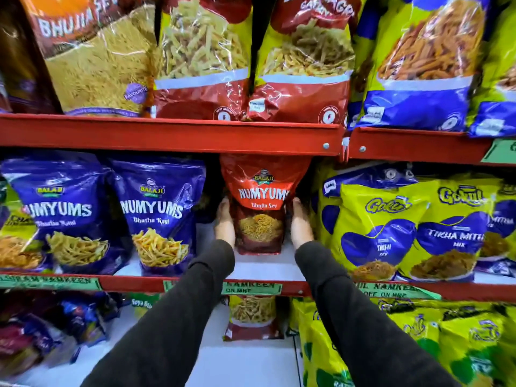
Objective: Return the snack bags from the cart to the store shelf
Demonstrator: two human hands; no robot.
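A red Numyums Bhujia Sev snack bag [261,208] stands upright on the white middle shelf [262,270], in a gap between blue and yellow bags. My left hand [224,223] presses flat against the bag's left side and my right hand [300,223] against its right side, so both hands hold it. The top of the bag tucks under the red shelf rail [167,135] above. Both arms wear dark sleeves. The cart is out of view.
Two blue Numyums bags [159,216] stand left of the gap. Yellow Gokul bags [391,230] crowd its right side. Large red, yellow and blue bags fill the upper shelf. A red and yellow bag [252,317] sits on the lower shelf below, with more yellow bags [418,344] to its right.
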